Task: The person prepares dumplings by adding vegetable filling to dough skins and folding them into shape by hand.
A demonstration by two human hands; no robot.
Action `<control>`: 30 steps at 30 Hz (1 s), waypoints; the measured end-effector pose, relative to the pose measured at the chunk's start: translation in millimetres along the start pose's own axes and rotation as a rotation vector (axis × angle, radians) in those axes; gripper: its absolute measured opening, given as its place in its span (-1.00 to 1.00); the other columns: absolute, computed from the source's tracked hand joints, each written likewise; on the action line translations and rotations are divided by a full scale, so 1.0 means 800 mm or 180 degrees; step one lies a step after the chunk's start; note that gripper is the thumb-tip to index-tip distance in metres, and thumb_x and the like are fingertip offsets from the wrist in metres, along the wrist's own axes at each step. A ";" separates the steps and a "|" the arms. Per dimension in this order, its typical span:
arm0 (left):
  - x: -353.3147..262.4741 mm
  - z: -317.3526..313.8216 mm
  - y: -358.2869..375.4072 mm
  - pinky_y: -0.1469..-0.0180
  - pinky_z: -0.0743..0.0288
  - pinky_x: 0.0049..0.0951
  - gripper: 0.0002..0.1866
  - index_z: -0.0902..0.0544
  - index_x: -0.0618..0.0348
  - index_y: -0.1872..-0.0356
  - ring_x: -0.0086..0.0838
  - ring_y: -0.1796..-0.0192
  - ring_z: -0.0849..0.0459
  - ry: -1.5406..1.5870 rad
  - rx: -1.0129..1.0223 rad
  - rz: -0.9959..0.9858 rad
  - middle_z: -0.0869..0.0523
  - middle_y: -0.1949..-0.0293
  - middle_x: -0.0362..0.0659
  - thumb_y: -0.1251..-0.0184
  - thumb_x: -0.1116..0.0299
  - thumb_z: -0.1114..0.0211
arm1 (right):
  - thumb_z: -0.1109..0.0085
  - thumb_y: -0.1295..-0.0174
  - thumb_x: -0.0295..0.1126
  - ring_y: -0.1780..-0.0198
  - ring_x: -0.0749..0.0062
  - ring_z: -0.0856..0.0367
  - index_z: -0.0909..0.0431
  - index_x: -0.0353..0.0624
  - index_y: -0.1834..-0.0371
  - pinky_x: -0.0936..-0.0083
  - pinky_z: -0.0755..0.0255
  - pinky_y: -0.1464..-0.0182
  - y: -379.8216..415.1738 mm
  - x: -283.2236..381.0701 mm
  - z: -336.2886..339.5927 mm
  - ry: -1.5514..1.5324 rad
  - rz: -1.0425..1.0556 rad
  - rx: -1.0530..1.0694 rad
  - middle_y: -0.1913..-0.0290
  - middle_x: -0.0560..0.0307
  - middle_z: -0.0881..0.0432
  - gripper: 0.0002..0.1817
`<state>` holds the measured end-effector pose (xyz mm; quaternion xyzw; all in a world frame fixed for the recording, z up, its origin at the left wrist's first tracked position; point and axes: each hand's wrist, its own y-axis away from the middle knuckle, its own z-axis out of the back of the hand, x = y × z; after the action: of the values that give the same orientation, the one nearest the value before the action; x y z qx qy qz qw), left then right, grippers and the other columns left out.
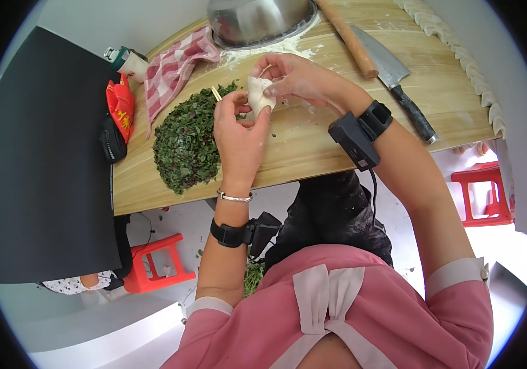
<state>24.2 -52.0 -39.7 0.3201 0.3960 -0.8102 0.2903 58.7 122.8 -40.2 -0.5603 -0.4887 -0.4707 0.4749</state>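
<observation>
A white dough dumpling (257, 92) is held up between both hands, above the wooden table. My left hand (242, 132) has its thumb and fingers closed on the lower left side of the dough. Fingers of my right hand (297, 79) pinch its upper right edge. Beside my left hand lies a large heap of chopped dark green leaves (186, 141). The pale tips of chopsticks (216, 93) stick out of the heap. The dough's inside is hidden from view.
A steel bowl (257, 21) stands in scattered flour at the back. To the right lie a rolling pin (349, 40) and a cleaver (392, 74). Shaped dumplings (460, 55) line the right edge. A checked cloth (180, 64) and a bottle (129, 63) are at left. Red stools (159, 264) stand below.
</observation>
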 end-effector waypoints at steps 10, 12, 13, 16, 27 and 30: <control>0.012 0.000 0.000 0.24 -0.48 -0.61 -0.77 -0.53 0.33 0.09 -0.61 0.28 -0.58 0.0614 -0.0185 0.0240 -0.63 0.28 -0.21 -0.27 0.48 -0.27 | -0.13 -0.08 -0.60 0.28 0.60 -0.53 -0.40 -0.22 0.02 0.63 -0.46 0.22 0.003 0.004 -0.010 0.0010 0.0224 0.0377 0.27 0.22 -0.57 -0.65; 0.014 0.008 0.000 0.16 -0.50 -0.58 -0.82 -0.54 0.32 0.13 -0.59 0.24 -0.59 0.0961 -0.0226 0.0621 -0.63 0.24 -0.20 -0.35 0.43 -0.19 | -0.09 -0.11 -0.59 0.25 0.61 -0.53 -0.41 -0.21 0.03 0.63 -0.45 0.22 0.002 0.003 -0.012 -0.0215 0.0350 0.0393 0.23 0.24 -0.56 -0.68; 0.016 0.009 -0.002 0.16 -0.50 -0.58 -0.82 -0.54 0.32 0.13 -0.59 0.24 -0.59 0.0962 -0.0228 0.0620 -0.63 0.24 -0.20 -0.35 0.43 -0.19 | -0.09 -0.11 -0.59 0.25 0.61 -0.53 -0.41 -0.21 0.03 0.63 -0.45 0.22 0.003 0.004 -0.012 -0.0213 0.0350 0.0395 0.23 0.24 -0.56 -0.68; 0.014 0.011 -0.006 0.08 -0.52 -0.52 -0.82 -0.51 0.30 0.09 -0.54 0.16 -0.60 0.2046 -0.0404 0.0921 -0.62 0.14 -0.15 -0.40 0.42 -0.13 | -0.04 -0.14 -0.58 0.21 0.62 -0.53 -0.42 -0.19 0.04 0.64 -0.45 0.18 0.006 0.010 -0.012 -0.0128 0.0295 0.0209 0.19 0.23 -0.55 -0.71; 0.022 0.047 -0.026 -0.33 -0.34 -0.15 -0.61 -0.38 0.37 -0.15 -0.22 -0.26 -0.47 0.4302 -0.0848 0.1792 -0.52 -0.18 0.03 -0.48 0.29 0.11 | 0.07 -0.17 -0.53 0.21 0.70 -0.51 -0.46 -0.13 0.07 0.70 -0.47 0.18 0.013 0.025 0.003 -0.0454 0.0574 -0.0394 0.23 0.32 -0.49 -0.74; 0.027 0.065 -0.024 -0.27 -0.42 -0.17 -0.63 -0.39 0.34 -0.14 -0.24 -0.22 -0.50 0.4618 -0.0774 0.1748 -0.52 -0.17 0.01 -0.49 0.29 0.13 | 0.07 -0.16 -0.53 0.19 0.71 -0.51 -0.46 -0.12 0.09 0.70 -0.48 0.15 0.012 0.027 0.009 -0.0596 0.0678 -0.0353 0.20 0.31 -0.50 -0.75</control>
<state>-17.8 -90.2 -21.8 0.8217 0.4794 -0.2489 0.1820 70.4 131.5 -20.2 -0.6759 -0.4420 -0.3896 0.4428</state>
